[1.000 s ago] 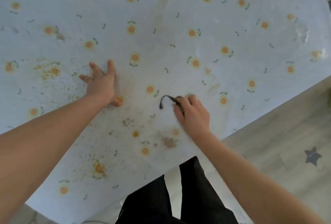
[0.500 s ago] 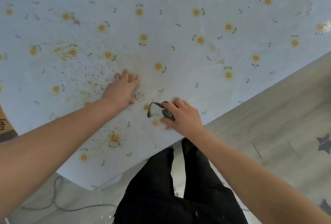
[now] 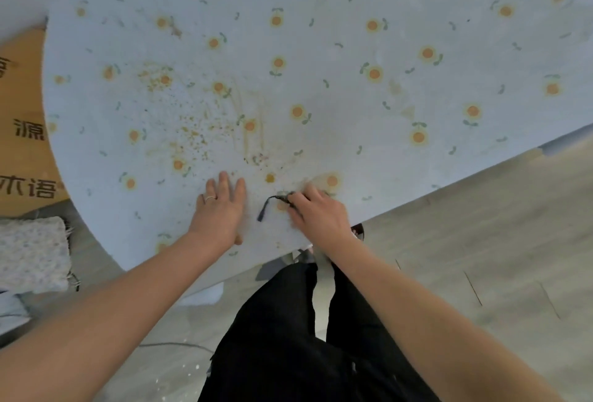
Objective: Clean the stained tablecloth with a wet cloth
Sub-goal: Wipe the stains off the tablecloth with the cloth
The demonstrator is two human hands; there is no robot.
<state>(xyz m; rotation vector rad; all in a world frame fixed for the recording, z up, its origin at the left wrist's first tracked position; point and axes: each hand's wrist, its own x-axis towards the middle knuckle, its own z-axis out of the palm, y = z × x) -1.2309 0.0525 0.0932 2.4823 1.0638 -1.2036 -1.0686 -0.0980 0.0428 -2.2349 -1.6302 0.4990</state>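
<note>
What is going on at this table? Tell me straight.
A person is cleaning a light blue flower-print tablecloth. The right hand grips a small dark cloth, mostly hidden under the fingers, and presses it down near the table's front edge beside a brownish smear. The left hand lies flat on the tablecloth next to it. Orange-brown specks are scattered beyond the hands, not yet cleaned.

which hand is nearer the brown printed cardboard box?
Left. Left hand lies flat on the flowered tablecloth, right of the brown cardboard box; right hand, gripping a dark cloth, is farther right.
</note>
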